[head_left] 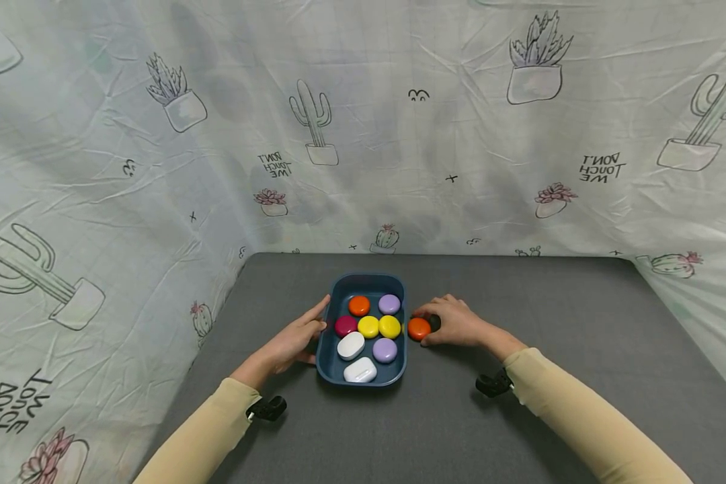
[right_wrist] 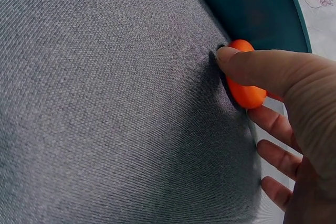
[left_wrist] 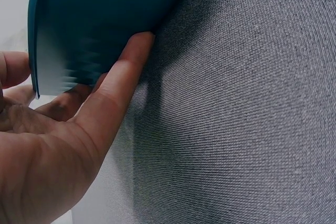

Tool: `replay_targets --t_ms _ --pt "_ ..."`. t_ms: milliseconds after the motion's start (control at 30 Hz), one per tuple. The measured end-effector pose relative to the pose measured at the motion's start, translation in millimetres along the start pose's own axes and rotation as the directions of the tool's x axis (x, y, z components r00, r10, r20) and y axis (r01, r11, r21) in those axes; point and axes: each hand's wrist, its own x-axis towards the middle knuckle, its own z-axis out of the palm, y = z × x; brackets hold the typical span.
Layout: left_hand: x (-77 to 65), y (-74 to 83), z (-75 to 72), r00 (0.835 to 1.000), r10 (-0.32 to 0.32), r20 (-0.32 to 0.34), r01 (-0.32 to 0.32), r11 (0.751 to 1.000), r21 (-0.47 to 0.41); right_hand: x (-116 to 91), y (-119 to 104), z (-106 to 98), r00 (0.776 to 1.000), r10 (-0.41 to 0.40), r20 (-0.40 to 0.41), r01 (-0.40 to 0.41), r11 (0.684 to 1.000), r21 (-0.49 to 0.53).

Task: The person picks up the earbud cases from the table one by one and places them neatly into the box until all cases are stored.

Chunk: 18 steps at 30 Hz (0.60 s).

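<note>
A dark blue tray (head_left: 363,281) with rounded corners lies on the grey cloth. Smooth, rounded pieces fill much of it: an orange piece (head_left: 359,306), a dark red piece (head_left: 346,326), two yellow, two lilac and two white. My left hand (head_left: 290,341) touches the tray's outer left wall, its fingers nearly straight. Just outside the right wall, my right hand (head_left: 456,324) pinches another orange piece (right_wrist: 247,95) between thumb and fingers, low by the cloth. A small dark shape (head_left: 435,323) shows between this piece and the palm; I cannot tell its kind.
A grey cloth surface (head_left: 520,417) lies under the tray and both hands. Pale fabric printed with cacti (head_left: 363,134) hangs at the back and both sides. Each wrist bears a black device (head_left: 493,384).
</note>
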Motion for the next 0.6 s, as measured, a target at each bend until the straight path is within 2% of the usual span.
replay_targets --t_ms 600 --pt "-9.5 -1.3 9.7 1.0 -0.006 -0.015 0.006 1.0 -0.002 -5.9 1.9 4.5 0.999 -0.035 -0.008 0.035 0.999 -0.013"
